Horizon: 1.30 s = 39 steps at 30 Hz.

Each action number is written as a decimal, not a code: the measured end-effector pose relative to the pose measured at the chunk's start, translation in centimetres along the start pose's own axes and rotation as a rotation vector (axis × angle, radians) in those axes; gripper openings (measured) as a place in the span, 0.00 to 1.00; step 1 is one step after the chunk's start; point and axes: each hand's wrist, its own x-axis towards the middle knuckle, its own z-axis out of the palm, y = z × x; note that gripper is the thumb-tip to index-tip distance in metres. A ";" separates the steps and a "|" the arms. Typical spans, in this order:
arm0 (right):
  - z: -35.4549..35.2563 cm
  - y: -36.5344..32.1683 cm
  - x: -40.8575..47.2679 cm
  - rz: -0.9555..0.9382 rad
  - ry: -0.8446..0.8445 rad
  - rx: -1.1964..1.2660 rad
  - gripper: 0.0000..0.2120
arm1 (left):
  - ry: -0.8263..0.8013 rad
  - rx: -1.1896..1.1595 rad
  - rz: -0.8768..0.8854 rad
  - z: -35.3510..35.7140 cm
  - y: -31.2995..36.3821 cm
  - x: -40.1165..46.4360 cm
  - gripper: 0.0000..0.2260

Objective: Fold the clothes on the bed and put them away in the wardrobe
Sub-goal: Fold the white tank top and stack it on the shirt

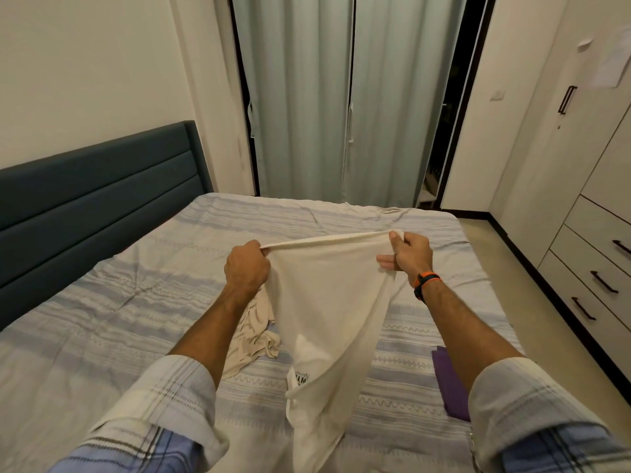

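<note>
Cream garment [327,302]: it is hanging in the air above the bed, stretched taut along its top edge between the two hands, the rest drooping down towards the person; a small printed patch is showing near its lower left edge.
Left hand [247,268]: it is clenching round the left end of the top edge, fingers curled over the cloth.
Right hand [408,254]: it is pinching the right end of that edge between thumb and fingers; a dark and orange band is sitting on the wrist.
Handling: the cloth is looking light, thin and limp, so it is likely sagging wherever it is unsupported; gripping the corners or seams is probably keeping the folds straight.
Beige garment [252,339]: it is lying crumpled on the bed, just beside the hanging cloth.
Purple cloth [450,384]: it is lying flat near the right forearm.
Bed [119,302]: a striped sheet is covering it.
Wardrobe [587,186]: it is standing at the right with doors and drawers closed.
</note>
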 end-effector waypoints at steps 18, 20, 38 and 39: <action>-0.5 -13.6 3.8 -0.211 -0.073 0.329 0.09 | 0.215 -0.917 0.044 -12.0 8.7 7.4 0.06; -0.9 -15.7 3.8 -0.244 -0.063 0.339 0.10 | 0.250 -0.883 0.088 -13.8 9.5 8.1 0.07; -3.0 -16.3 3.9 -0.323 0.101 0.321 0.09 | 0.395 -0.867 0.201 -11.5 12.2 6.8 0.07; -3.1 -16.3 4.0 -0.322 0.099 0.321 0.09 | 0.372 -0.870 0.199 -11.6 12.1 7.0 0.07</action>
